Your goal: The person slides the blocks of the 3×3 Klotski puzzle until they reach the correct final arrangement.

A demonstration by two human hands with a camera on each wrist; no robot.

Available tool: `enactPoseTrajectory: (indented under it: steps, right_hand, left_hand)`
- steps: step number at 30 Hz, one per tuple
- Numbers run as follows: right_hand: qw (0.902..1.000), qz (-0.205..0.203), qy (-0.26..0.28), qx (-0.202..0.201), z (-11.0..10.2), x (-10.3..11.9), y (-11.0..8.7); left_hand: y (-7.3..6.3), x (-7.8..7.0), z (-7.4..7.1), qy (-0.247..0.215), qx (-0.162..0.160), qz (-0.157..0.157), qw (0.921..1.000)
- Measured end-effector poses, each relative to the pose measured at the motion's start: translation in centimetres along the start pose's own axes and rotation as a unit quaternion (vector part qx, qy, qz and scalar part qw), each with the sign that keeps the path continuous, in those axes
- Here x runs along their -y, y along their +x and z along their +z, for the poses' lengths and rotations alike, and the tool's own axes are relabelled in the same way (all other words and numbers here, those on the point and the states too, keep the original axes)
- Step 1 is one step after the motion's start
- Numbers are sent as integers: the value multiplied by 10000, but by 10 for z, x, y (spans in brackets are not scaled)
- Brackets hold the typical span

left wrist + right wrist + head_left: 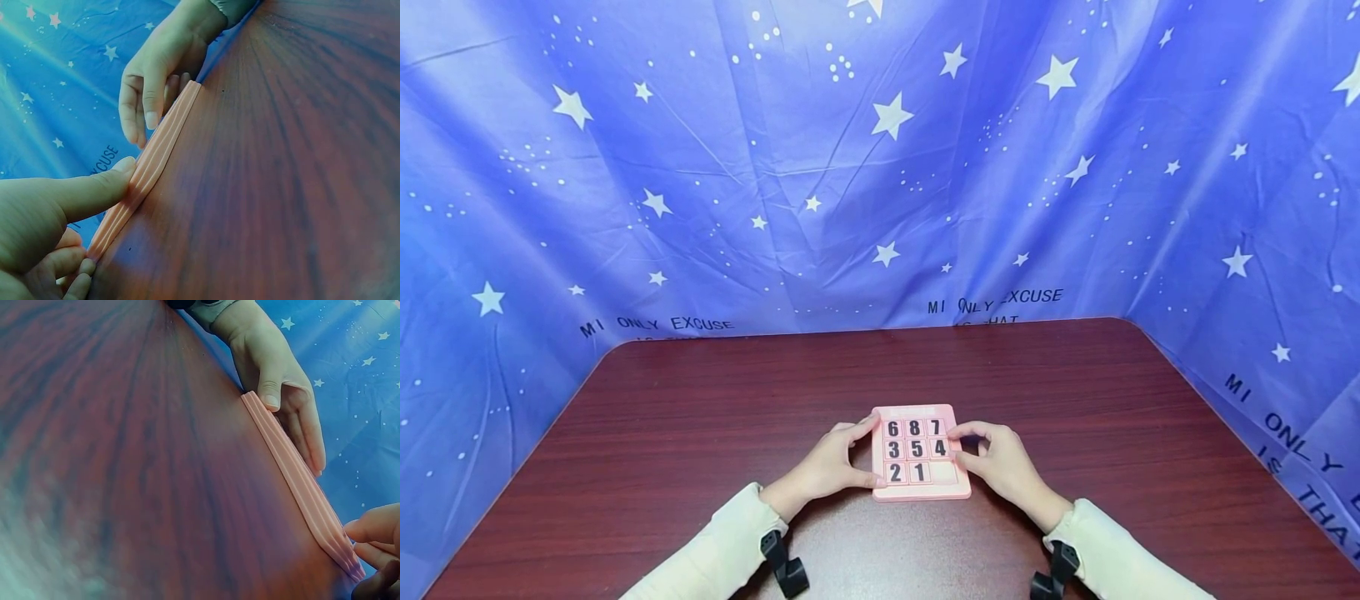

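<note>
Eight tiles [917, 451] in; I read 687/354/21, so nos. aren't in order. Board [917, 493] lies btwn hands: L hand [829, 463] half-open, gripping its edge; R hand [1006, 463] loosely bent, touching rim, gap [943, 473] just below thumb.

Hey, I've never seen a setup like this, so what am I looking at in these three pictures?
There's no robot here, just a person working bare-handed. The wide picture is filmed from the person's head, looking forward and down; the two closer ones are filmed from the left and right wrists. On the wood-grain table lies a pink number sliding puzzle, its lower-right slot empty. The left hand holds its left side; the right hand touches its right side.
</note>
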State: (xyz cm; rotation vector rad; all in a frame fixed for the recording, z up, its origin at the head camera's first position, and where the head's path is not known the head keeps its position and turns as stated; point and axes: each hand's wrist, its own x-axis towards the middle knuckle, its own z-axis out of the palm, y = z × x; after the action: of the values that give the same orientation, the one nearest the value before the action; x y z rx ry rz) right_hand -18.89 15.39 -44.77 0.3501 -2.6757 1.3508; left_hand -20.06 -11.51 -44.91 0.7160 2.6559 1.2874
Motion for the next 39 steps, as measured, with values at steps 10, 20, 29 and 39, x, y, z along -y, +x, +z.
enactPoseTrajectory:
  steps: [10,20,29,39]
  right_hand:
    - [10000,-48,79,35,0,0,0]
    - [9985,-149,405,351,-3,-2,-2]
    - [9958,-188,583,685,-7,-4,-8]
    - [9898,-275,968,1011,-12,-4,-15]
  left_hand:
    - [0,0,0,-62,-2,-38,10000]
    - [0,-1,0,-17,16,-17,10000]
    - [-1,-1,0,103,17,-52,9999]
    - [-1,0,1,159,-10,-13,9999]
